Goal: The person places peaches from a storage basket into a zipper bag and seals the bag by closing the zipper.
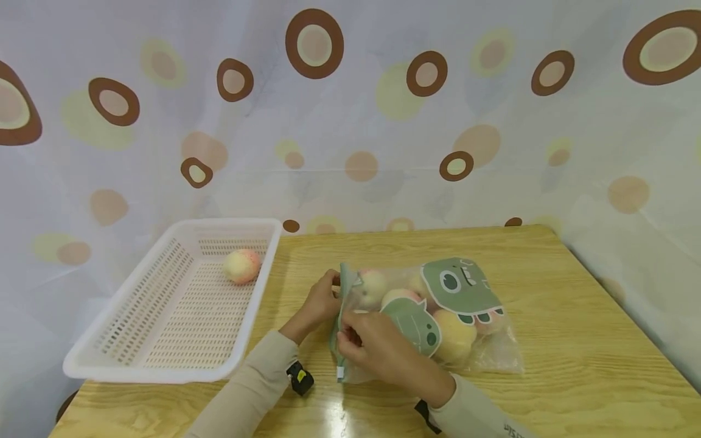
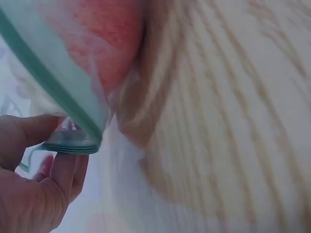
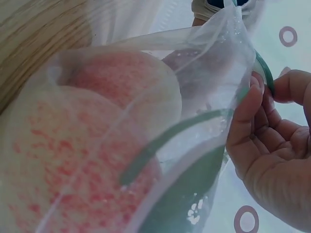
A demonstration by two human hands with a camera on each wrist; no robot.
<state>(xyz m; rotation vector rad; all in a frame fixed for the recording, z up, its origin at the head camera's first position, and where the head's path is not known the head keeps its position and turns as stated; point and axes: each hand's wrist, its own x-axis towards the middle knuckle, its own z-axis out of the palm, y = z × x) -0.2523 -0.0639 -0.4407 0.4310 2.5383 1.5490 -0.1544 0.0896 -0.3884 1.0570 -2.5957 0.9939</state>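
A clear zip bag (image 1: pixel 462 286) with a green cartoon print lies on its side, several peaches (image 1: pixel 453 334) inside it. Its green zip edge (image 1: pixel 339 340) faces left. My left hand (image 1: pixel 320 302) holds the far part of that edge; in the left wrist view the fingers and thumb pinch the green strip (image 2: pixel 60 104). Nearer me, my right hand (image 1: pixel 383 350) pinches the same edge, its thumb and fingers on the strip in the right wrist view. Speckled pink peaches (image 3: pixel 73 160) show through the plastic there. One more peach (image 1: pixel 242 266) sits in the white basket.
The white slotted plastic basket (image 1: pixel 164 373) stands at the left of the wooden table (image 1: pixel 575 340). A curtain (image 1: pixel 350 121) with brown and beige spots hangs behind the table's far edge.
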